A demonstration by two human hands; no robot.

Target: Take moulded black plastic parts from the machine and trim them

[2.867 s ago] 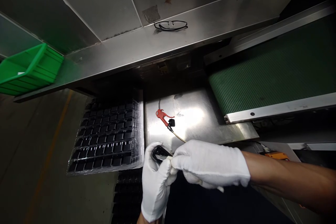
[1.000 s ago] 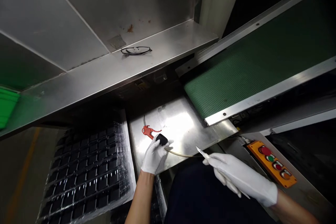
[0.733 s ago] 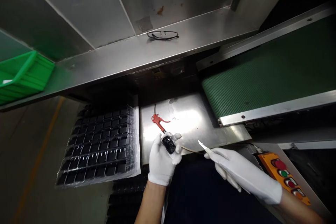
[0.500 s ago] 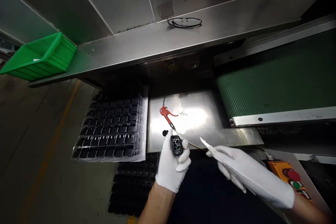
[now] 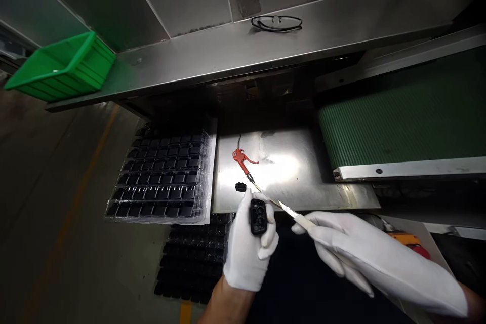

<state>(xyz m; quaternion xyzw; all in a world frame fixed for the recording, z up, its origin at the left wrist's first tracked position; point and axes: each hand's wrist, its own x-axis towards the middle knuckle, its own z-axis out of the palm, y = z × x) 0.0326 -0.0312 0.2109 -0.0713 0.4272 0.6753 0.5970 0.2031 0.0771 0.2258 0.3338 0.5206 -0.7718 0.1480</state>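
My left hand (image 5: 250, 248), in a white glove, is closed around a small black plastic part (image 5: 258, 216) with several round hollows facing up. From the right, my gloved right hand (image 5: 337, 243) grips a craft knife (image 5: 304, 220) by its pale handle. The blade points up and left, a short gap away from the black part. Just beyond my left fingertips, another small black piece (image 5: 240, 187) lies on the metal table (image 5: 281, 172). Behind it rests a red air blow gun (image 5: 241, 159), its hose running toward my hands.
Clear trays of black parts (image 5: 159, 177) are stacked at the left, with more trays (image 5: 190, 263) lower down. A green conveyor belt (image 5: 398, 126) stands at the right above an orange button box (image 5: 406, 239). Eyeglasses (image 5: 276, 23) and a green bin (image 5: 64, 68) sit on the shelf.
My right hand has brought the knife left, closer to the black part. My left hand has tilted the part slightly and sits a little lower. The camera view has shifted.
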